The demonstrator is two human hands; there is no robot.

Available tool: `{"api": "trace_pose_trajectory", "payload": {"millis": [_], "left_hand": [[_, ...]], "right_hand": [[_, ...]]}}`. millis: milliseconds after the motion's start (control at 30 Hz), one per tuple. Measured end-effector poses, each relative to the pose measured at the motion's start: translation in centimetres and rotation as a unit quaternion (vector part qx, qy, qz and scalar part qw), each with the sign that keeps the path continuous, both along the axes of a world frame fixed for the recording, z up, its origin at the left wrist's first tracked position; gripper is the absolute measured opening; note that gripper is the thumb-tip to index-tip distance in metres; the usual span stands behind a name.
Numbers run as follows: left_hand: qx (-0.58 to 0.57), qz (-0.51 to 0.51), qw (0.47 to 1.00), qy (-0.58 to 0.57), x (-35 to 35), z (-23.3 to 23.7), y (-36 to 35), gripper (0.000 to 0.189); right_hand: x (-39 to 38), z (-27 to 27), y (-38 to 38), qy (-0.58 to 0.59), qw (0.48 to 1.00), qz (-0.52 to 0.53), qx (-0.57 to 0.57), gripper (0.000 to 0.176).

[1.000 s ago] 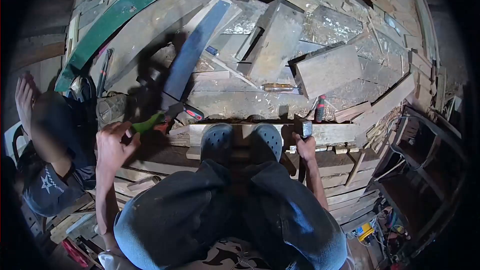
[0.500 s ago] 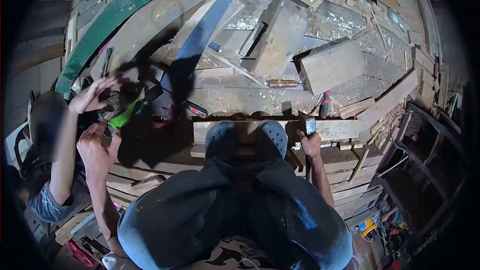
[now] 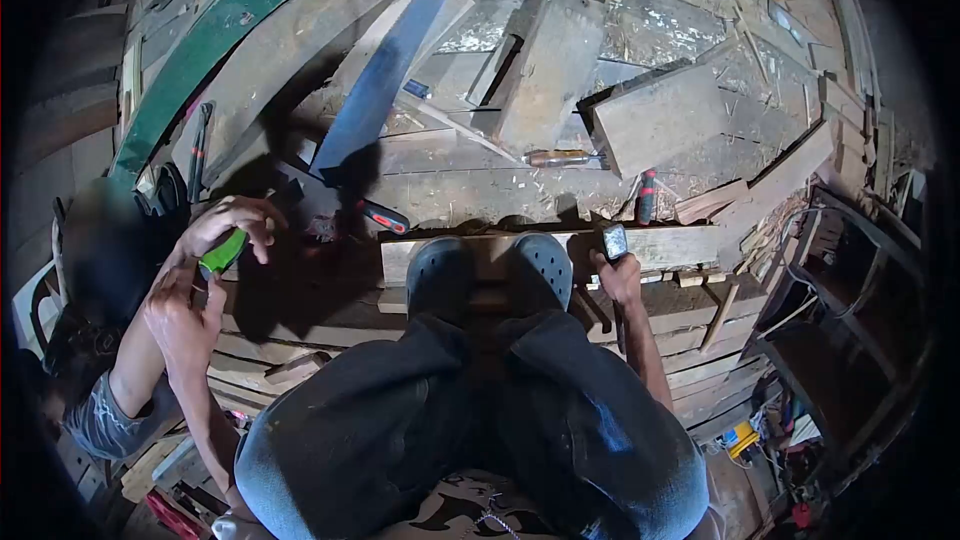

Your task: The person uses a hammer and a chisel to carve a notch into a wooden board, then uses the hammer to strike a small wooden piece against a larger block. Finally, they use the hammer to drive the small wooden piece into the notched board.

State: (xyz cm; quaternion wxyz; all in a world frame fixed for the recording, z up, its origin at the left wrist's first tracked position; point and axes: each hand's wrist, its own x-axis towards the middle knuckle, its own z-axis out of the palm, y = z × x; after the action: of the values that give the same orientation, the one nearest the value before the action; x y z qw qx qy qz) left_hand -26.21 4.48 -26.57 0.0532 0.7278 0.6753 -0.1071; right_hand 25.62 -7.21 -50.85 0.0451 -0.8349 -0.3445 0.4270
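At the left, my left hand (image 3: 183,320) has its thumb up against the lower end of a bright green object (image 3: 224,252), whose exact kind I cannot make out. Its other fingers are curled and partly hidden. Another person's hand (image 3: 228,223) reaches over the same green object from above. On the right, my right hand (image 3: 622,280) is wrapped around the handle of a hammer (image 3: 615,241), its metal head upward beside my shoe. A handsaw (image 3: 385,75) lies across the boards ahead, over a wood piece.
A chisel (image 3: 558,157) and a red-and-black handled tool (image 3: 646,197) lie on the planks. Near the left shadow sits a red-and-black handle (image 3: 385,217); pliers (image 3: 200,145) lie farther left. A thick wood block (image 3: 660,120), a curved green board (image 3: 215,55) and chips surround them.
The other person's hand has come down from above onto the green object, its fingers curling over it. My left hand has shifted slightly down; my right hand still holds the hammer.
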Motion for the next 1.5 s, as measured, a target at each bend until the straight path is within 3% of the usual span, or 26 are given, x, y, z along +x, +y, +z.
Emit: {"api": "trace_pose_trajectory", "payload": {"millis": [133, 200, 233, 333, 367, 433, 467, 500, 533, 567, 600, 667, 733, 833, 933, 967, 1067, 1133, 1200, 1267, 1300, 1400, 1467, 1500], "left_hand": [[0.026, 0.016, 0.998, 0.049, -1.4, -0.7, -0.2, 0.034], [0.069, 0.073, 0.987, 0.123, -1.2, -0.6, 0.3, 0.032], [0.061, 0.154, 0.975, 0.147, -0.1, -0.3, 0.9, 0.033], [0.233, 0.199, 0.952, -0.019, 1.7, -2.0, 1.0, 0.031], [0.256, 0.197, 0.937, -0.135, 2.1, -3.4, 0.8, 0.030], [0.178, 0.116, 0.945, -0.247, 5.4, -5.6, 1.1, 0.027], [0.079, 0.174, 0.935, -0.297, 8.4, -6.5, 1.2, 0.027], [0.044, 0.119, 0.920, -0.371, 9.2, -10.0, 0.7, 0.025], [-0.024, 0.039, 0.928, -0.369, 11.2, -11.3, 1.1, 0.023], [-0.116, 0.035, 0.908, -0.402, 13.1, -13.5, 0.5, 0.020], [-0.136, -0.046, 0.891, -0.431, 14.9, -15.7, -0.2, 0.020], [-0.146, -0.175, 0.854, -0.468, 19.1, -19.4, -2.8, 0.023], [-0.237, -0.275, 0.843, -0.398, 20.9, -21.5, -5.9, 0.020], [-0.406, -0.288, 0.762, -0.414, 20.8, -23.1, -8.5, 0.021], [-0.331, -0.213, 0.773, -0.498, 19.9, -23.7, -8.9, 0.021], [-0.355, -0.191, 0.771, -0.494, 20.1, -22.6, -8.1, 0.022], [-0.328, -0.184, 0.791, -0.483, 19.7, -23.6, -8.3, 0.025], [-0.322, -0.169, 0.791, -0.492, 19.4, -24.4, -8.7, 0.024], [-0.312, -0.198, 0.785, -0.498, 19.3, -24.4, -8.4, 0.026], [-0.321, -0.201, 0.780, -0.498, 19.3, -23.9, -8.3, 0.026], [-0.331, -0.200, 0.776, -0.498, 19.3, -23.8, -8.0, 0.026], [-0.314, -0.193, 0.786, -0.497, 19.0, -24.4, -8.6, 0.025], [-0.298, -0.198, 0.788, -0.500, 19.2, -24.3, -8.3, 0.024], [-0.302, -0.201, 0.786, -0.500, 19.2, -24.6, -8.4, 0.024]], "right_hand": [[0.8, -1.2, -0.8, 0.006, 1.000, 0.019, 0.009, 0.043], [1.0, -1.9, -1.2, 0.000, 1.000, 0.010, 0.002, 0.043], [0.6, -1.1, -0.6, -0.003, 1.000, 0.004, -0.010, 0.042], [0.5, -0.8, -0.5, 0.015, 1.000, 0.003, -0.002, 0.040], [0.5, -0.8, -0.5, 0.012, 1.000, 0.004, -0.001, 0.040], [0.3, -0.6, -0.4, 0.036, 0.999, -0.011, -0.020, 0.039], [0.2, -0.4, -0.3, 0.047, 0.998, -0.019, -0.028, 0.038], [-0.1, 0.2, 0.2, 0.045, 0.998, -0.009, -0.033, 0.037], [-0.4, 0.4, 0.3, 0.043, 0.999, 0.015, -0.001, 0.038], [-0.2, -0.2, 0.2, 0.027, 0.999, 0.045, -0.009, 0.036], [0.0, -0.9, 0.4, 0.011, 0.997, 0.074, -0.018, 0.034], [-1.8, 2.3, 3.4, 0.052, 0.996, 0.028, -0.071, 0.032], [-2.6, 3.7, 4.6, 0.012, 0.994, 0.098, 0.035, 0.031], [-4.1, 8.3, 8.2, 0.092, 0.979, 0.053, 0.175, 0.025], [-5.2, 12.3, 11.3, 0.195, 0.938, 0.007, 0.286, 0.023], [-5.6, 13.1, 12.4, 0.206, 0.903, 0.030, 0.377, 0.022], [-6.6, 13.0, 14.3, 0.303, 0.864, 0.026, 0.401, 0.014], [-7.0, 10.6, 14.8, 0.241, 0.898, 0.076, 0.360, 0.020], [-6.7, 7.6, 15.0, 0.164, 0.967, 0.091, 0.175, 0.026], [-6.9, 5.1, 13.9, 0.146, 0.962, 0.102, 0.208, 0.032], [-6.5, 5.4, 13.4, 0.060, 0.977, 0.165, 0.122, 0.034], [-5.9, 6.1, 11.6, 0.087, 0.962, 0.197, 0.170, 0.035], [-5.7, 8.0, 11.5, 0.155, 0.955, 0.160, 0.195, 0.033], [-5.4, 9.8, 11.9, 0.115, 0.950, 0.193, 0.219, 0.030]]}}
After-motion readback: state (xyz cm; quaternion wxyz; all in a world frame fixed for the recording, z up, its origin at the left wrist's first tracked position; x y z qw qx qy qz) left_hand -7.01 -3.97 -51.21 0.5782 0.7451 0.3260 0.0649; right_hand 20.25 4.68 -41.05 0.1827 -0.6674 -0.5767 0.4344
